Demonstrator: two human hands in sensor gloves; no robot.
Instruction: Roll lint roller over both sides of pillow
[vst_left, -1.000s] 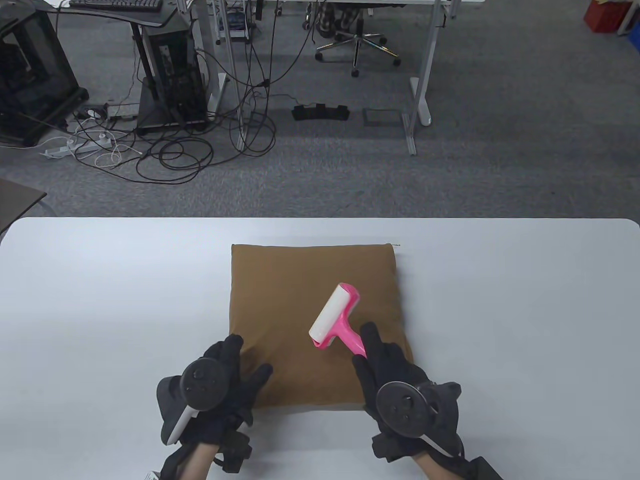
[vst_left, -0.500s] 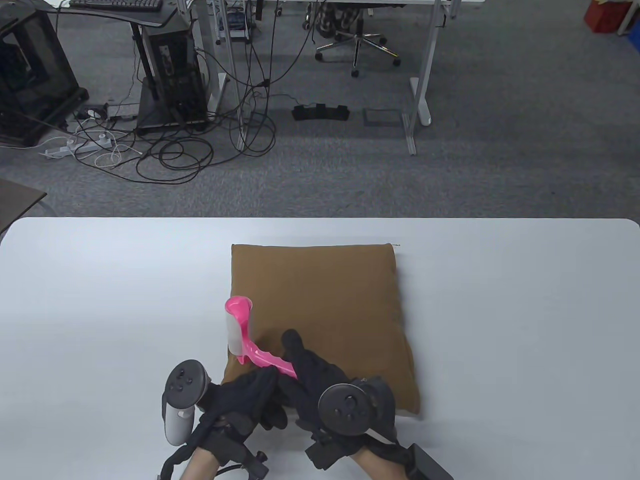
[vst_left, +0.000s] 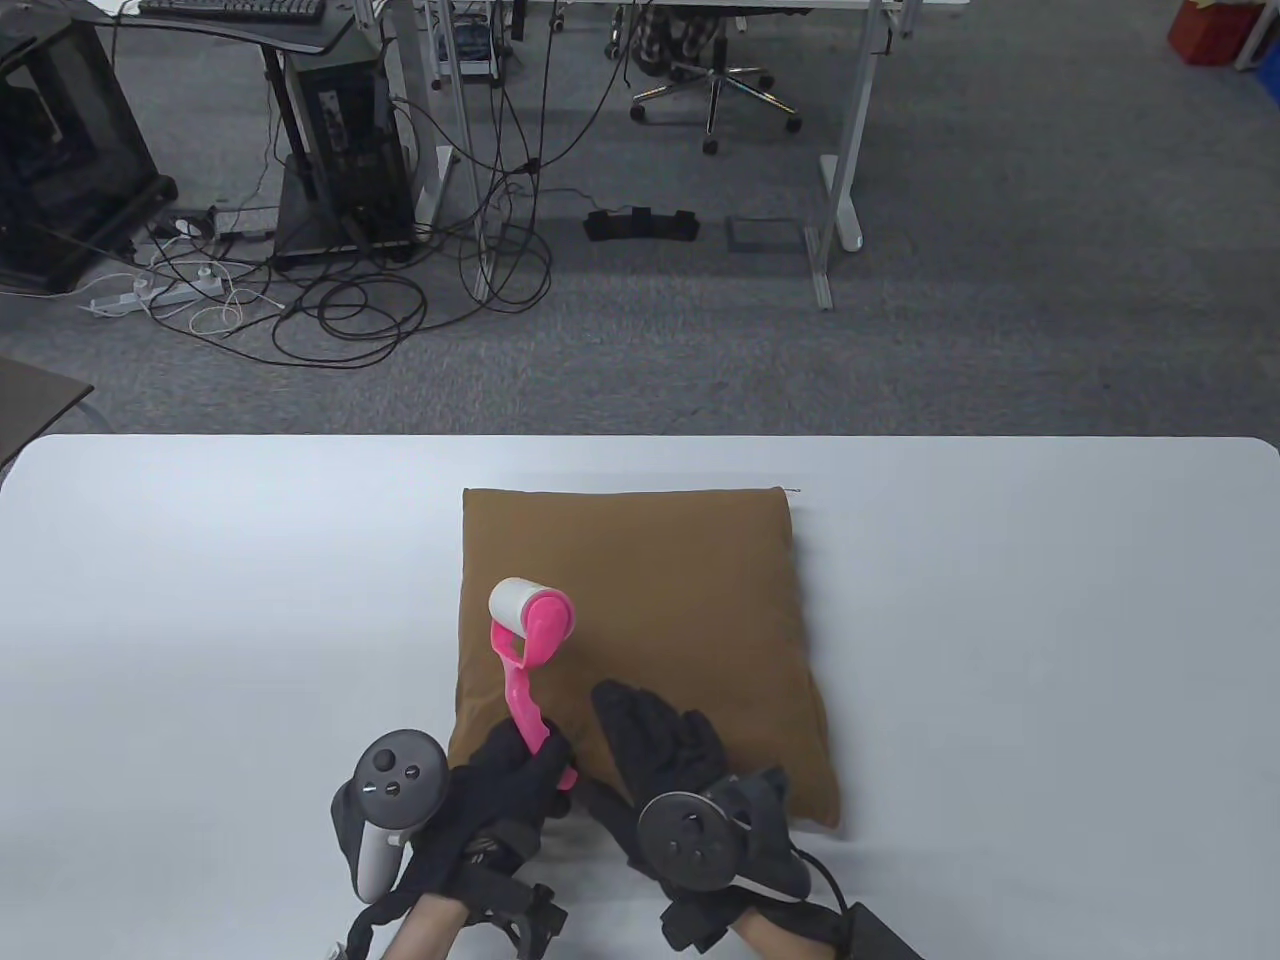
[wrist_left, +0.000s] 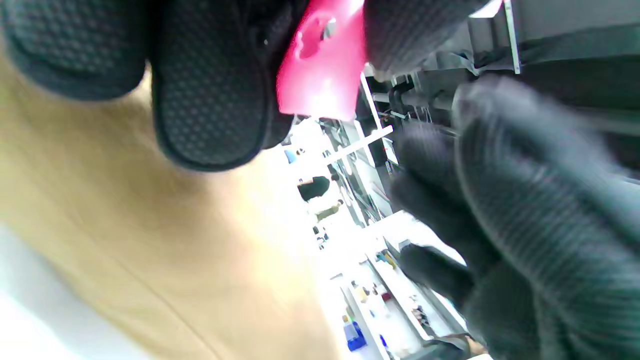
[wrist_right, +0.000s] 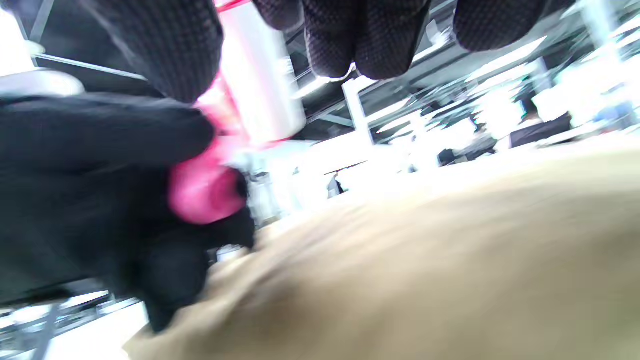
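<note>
A brown pillow (vst_left: 660, 600) lies flat on the white table (vst_left: 200, 600). My left hand (vst_left: 500, 790) grips the pink handle of the lint roller (vst_left: 530, 640) at the pillow's near left corner; the white roll points away from me, raised over the pillow. In the left wrist view the pink handle (wrist_left: 322, 65) sits between my gloved fingers (wrist_left: 210, 100) above the pillow (wrist_left: 150, 240). My right hand (vst_left: 660, 750) is off the roller, fingers spread over the pillow's near edge. The right wrist view shows the roller (wrist_right: 250, 75) beside the left hand, pillow (wrist_right: 400, 275) below.
The table's far edge (vst_left: 640, 437) runs across the middle of the table view. Beyond it lie carpet, tangled cables (vst_left: 350, 300), a computer tower (vst_left: 340, 140), desk legs (vst_left: 840, 170) and an office chair (vst_left: 715, 90).
The lint roller passed from my right hand to my left. It swung from the pillow's right part to its left side. My right hand let go and drew back slightly.
</note>
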